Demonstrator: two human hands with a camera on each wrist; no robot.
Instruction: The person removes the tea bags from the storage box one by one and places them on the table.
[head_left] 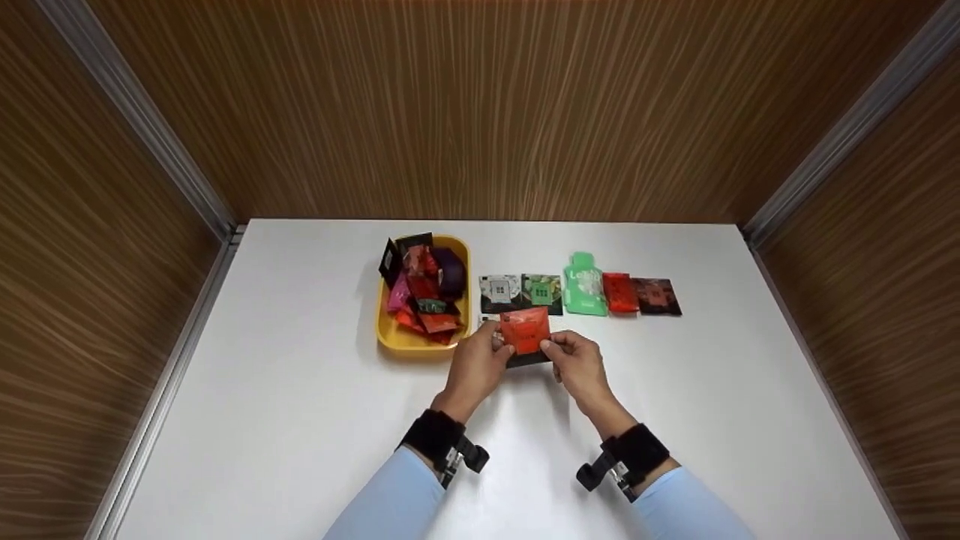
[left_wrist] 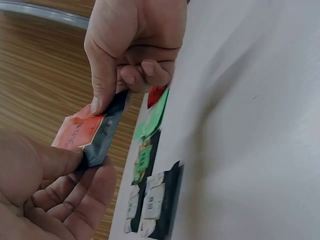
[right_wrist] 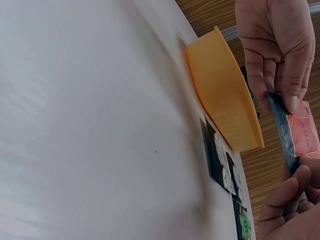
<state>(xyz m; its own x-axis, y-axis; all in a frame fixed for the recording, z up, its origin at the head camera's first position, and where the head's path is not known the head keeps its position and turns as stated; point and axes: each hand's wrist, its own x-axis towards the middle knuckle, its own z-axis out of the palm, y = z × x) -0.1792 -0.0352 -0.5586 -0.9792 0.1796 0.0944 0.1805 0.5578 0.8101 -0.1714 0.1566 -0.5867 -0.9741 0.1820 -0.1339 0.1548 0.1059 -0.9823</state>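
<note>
Both hands hold one flat sachet, orange-red with a black lower strip, raised over the table. My left hand pinches its left edge between thumb and fingers. On the opposite edge, my right hand pinches it the same way. The left wrist view shows both thumbs lying on the front of the sachet. Beyond the hands, a black-and-white sachet and a black-and-green sachet lie side by side. Another black-and-white sachet lies nearer, mostly hidden by my left hand in the head view.
Left of the hands stands a yellow basket heaped with red, pink, purple and black packets. A green spouted pouch, a red packet and a dark red sachet continue the row rightward. Wood-grain panels enclose the white table.
</note>
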